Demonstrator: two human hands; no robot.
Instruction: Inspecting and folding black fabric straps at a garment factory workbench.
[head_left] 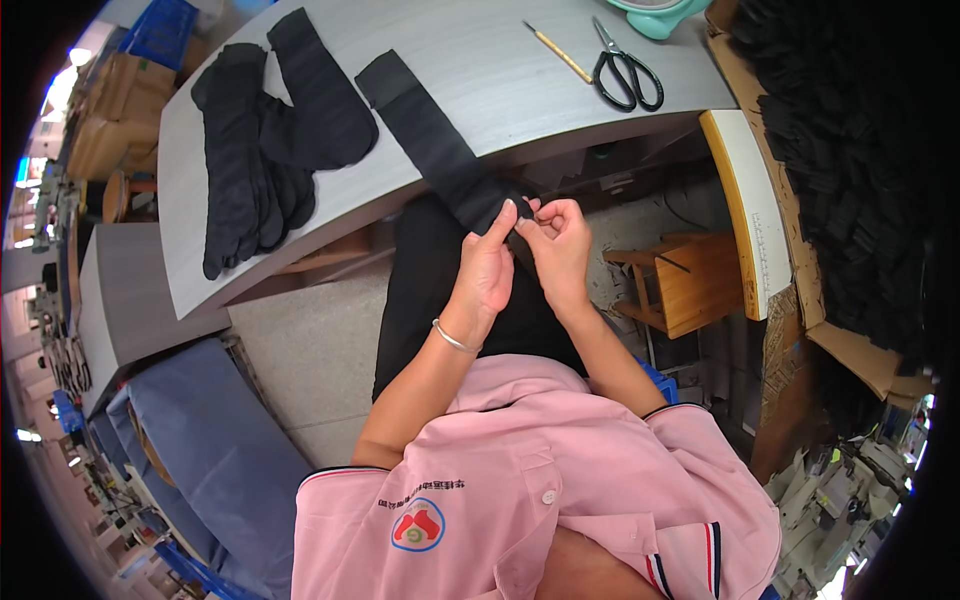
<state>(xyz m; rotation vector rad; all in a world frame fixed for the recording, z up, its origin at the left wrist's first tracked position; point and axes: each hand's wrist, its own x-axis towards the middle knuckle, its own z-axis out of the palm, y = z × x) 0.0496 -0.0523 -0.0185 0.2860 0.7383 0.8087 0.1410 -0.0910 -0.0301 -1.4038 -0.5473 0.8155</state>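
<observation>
A long black sock (pixel 430 135) lies partly on the grey table, its toe end hanging past the near edge over my lap. My left hand (pixel 488 262) pinches that toe end between thumb and fingers. Close beside it, my right hand (pixel 556 240) is also closed on the sock's toe, thumb and forefinger pressed together. The fingertips nearly meet. Whether a loose thread is between them is too small to tell. To the left on the table lie a stack of black socks (pixel 245 170) and a single black sock (pixel 325 105) overlapping it.
Black-handled scissors (pixel 628 82) and a thin yellow-handled tool (pixel 558 52) lie on the table (pixel 480 50) at the far right. A turquoise-rimmed object (pixel 660 15) stands behind them. On the right, a cardboard box (pixel 775 180) holds many black socks; a wooden stool (pixel 690 285) stands beneath.
</observation>
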